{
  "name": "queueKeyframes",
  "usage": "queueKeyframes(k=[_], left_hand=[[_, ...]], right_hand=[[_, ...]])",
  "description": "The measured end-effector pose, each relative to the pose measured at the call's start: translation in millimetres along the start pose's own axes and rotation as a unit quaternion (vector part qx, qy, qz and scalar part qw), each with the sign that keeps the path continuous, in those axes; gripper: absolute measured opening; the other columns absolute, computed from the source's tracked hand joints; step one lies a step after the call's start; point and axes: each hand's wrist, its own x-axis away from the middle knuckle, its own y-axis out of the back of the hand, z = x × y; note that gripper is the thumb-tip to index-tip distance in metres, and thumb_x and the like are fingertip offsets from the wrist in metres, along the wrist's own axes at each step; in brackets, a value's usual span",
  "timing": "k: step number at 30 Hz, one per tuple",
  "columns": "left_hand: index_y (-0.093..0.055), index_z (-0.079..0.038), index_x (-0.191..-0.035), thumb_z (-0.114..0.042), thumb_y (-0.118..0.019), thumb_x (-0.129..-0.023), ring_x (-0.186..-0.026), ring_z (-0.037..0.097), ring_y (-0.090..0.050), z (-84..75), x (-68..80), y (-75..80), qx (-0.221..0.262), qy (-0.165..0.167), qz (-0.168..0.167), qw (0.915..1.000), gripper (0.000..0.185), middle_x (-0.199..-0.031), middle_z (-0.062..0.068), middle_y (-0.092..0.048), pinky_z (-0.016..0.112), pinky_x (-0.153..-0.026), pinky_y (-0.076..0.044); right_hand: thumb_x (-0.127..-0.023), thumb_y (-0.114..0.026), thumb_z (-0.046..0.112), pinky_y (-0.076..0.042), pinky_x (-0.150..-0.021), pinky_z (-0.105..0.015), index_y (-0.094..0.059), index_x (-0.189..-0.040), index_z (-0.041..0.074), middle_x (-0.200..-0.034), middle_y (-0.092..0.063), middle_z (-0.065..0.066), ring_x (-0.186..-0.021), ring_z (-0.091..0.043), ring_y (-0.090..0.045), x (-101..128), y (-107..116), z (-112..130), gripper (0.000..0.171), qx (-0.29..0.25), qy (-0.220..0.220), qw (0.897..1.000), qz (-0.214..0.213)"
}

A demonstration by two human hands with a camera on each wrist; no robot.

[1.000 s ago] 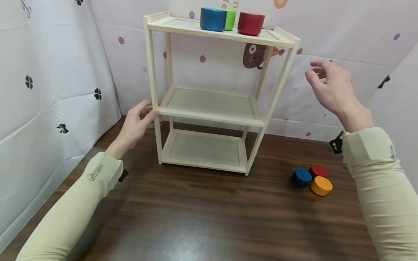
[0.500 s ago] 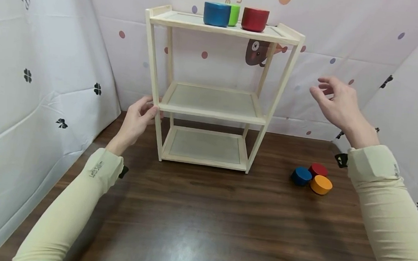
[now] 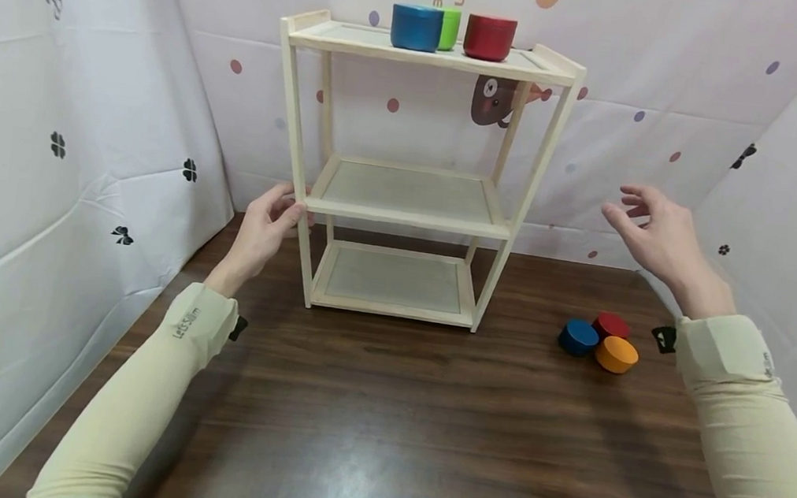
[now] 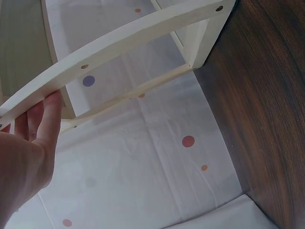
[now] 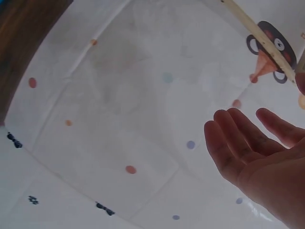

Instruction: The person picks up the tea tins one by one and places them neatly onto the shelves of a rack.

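Observation:
A pale three-tier wooden shelf stands on the dark table. My left hand grips its front left post at the middle tier, thumb in front and fingers behind. The left wrist view shows those fingers against the post. Blue, lime green and red round containers sit on the top tier, the green partly hidden behind the blue. To the shelf's right, my right hand hangs in the air with nothing in it, fingers relaxed. Below it, smaller blue, red and orange cylinders cluster together.
Printed white cloth hangs behind the shelf and down both sides. The brown wooden table extends in front of the shelf. Nothing stands on the middle tier or the bottom tier.
My right hand has come down and a little to the right, away from the top tier and nearer the cylinders. The left hand keeps its hold on the post.

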Motion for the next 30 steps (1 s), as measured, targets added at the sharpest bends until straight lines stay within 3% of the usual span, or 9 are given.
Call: queueKeyframes(k=[14, 22, 30], left_hand=[[-0.049, -0.002, -0.136, -0.023, -0.052, -0.1, -0.094, 0.02, -0.066, 1.2, 0.3, 0.7, 0.003, 0.001, 0.005, 1.0, 0.042, -0.103, 0.014, -0.062, 0.029, -0.083, -0.061], [-0.049, -0.002, -0.136, -0.023, -0.051, -0.1, -0.094, 0.02, -0.066, 0.8, -0.2, -0.2, 0.0, 0.003, 0.002, 1.0, 0.042, -0.104, 0.017, -0.062, 0.03, -0.083, -0.061], [-0.05, -0.004, -0.136, -0.024, -0.053, -0.099, -0.092, 0.016, -0.066, 0.3, 1.0, 0.2, -0.004, 0.004, 0.0, 1.0, 0.042, -0.099, -0.002, -0.064, 0.029, -0.083, -0.061]], right_hand=[[-0.097, -0.053, 0.047, -0.045, -0.089, -0.068, -0.037, -0.146, 0.004, -0.136, -0.048, -0.032, -0.115, -0.046, -0.049, 25.6, -24.2, -33.5, 0.067, -0.002, 0.004, 1.0, 0.028], [-0.093, -0.057, 0.05, -0.043, -0.094, -0.068, -0.04, -0.144, 0.006, -0.137, -0.048, -0.031, -0.117, -0.047, -0.051, 37.9, -41.0, -47.6, 0.069, 0.014, -0.002, 0.998, 0.069], [-0.09, -0.063, 0.049, -0.042, -0.094, -0.068, -0.039, -0.144, 0.003, -0.136, -0.049, -0.032, -0.117, -0.047, -0.049, 45.6, -59.7, -62.6, 0.075, 0.037, 0.004, 0.991, 0.127]])
